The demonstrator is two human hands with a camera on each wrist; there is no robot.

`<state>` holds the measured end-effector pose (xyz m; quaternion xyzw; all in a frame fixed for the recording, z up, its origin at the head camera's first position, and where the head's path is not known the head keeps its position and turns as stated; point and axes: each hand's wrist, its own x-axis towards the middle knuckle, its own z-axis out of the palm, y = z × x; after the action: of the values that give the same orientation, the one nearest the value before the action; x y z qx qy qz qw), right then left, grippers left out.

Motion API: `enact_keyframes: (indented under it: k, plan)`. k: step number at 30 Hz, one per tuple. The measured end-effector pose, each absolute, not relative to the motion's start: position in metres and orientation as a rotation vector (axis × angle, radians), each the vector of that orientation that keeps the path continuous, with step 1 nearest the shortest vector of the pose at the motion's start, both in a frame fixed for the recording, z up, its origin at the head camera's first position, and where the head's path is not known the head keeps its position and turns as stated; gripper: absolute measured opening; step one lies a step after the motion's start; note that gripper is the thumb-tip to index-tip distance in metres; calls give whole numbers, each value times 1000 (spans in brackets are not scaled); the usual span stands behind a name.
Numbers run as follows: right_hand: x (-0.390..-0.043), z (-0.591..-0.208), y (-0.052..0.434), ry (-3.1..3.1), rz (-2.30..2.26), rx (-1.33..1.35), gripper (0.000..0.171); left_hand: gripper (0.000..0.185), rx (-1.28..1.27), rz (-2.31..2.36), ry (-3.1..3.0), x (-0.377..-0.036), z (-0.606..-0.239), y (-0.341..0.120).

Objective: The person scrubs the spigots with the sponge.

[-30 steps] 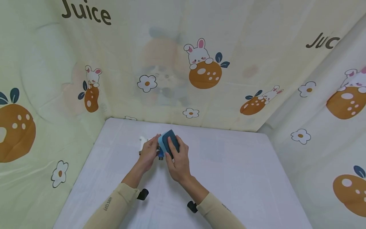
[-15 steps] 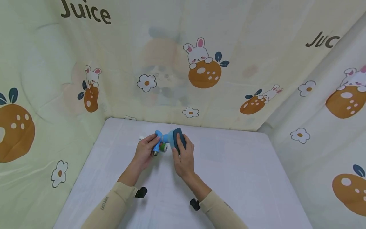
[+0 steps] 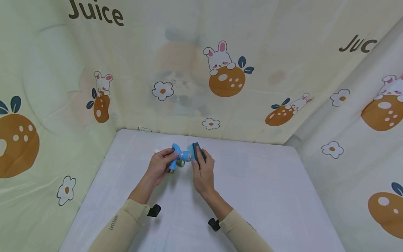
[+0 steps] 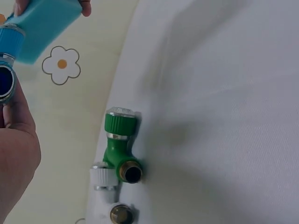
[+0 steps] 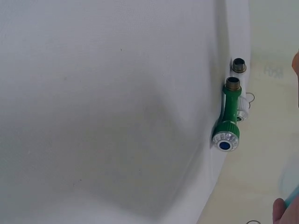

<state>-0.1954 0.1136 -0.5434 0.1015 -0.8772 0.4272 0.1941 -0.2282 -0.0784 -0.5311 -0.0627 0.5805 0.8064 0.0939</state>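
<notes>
In the head view, the left hand point(image 3: 158, 163) pinches a blue valve point(image 3: 176, 154) between thumb and fingers, and the right hand point(image 3: 204, 175) grips a two-tone blue sponge point(image 3: 199, 154) just right of the valve. Half a second ago the sponge covered the end of the valve's knob; now it is turned more edge-on and the silver knob end shows, though contact is unclear. The white-covered counter point(image 3: 252, 185) spreads below the valve, and a cream curtain point(image 3: 185, 56) printed with bunnies, oranges and flowers rises behind it. In the left wrist view, a green valve point(image 4: 117, 144) and a white valve point(image 4: 104, 177) lie on the counter, below the blue valve. The right wrist view repeats that pair, with only fingertips and a sliver of sponge showing.
</notes>
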Motion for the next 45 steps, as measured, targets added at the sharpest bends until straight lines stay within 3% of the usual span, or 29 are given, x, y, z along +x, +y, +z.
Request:
enact_keyframes:
  k: [6,16,29,39,45]
  plan:
    - [-196,-544,118,-2475,1277,250,56,34,-252,2414,1693,-230,-533,-80]
    - [-185,-546,103,-2303,1023,726,58,24,-281,2421,1741,-229,-537,-72]
    - [-185,-543,101,-2336,1159,621,60,34,-47,2468,1543,-223,-533,-69]
    - [-185,-545,100,-2324,1328,599,63,25,-23,2431,1590,-224,-531,-66]
    - [-185,-543,100,-2345,1354,566,63,38,-26,2435,1610,-223,-531,-64]
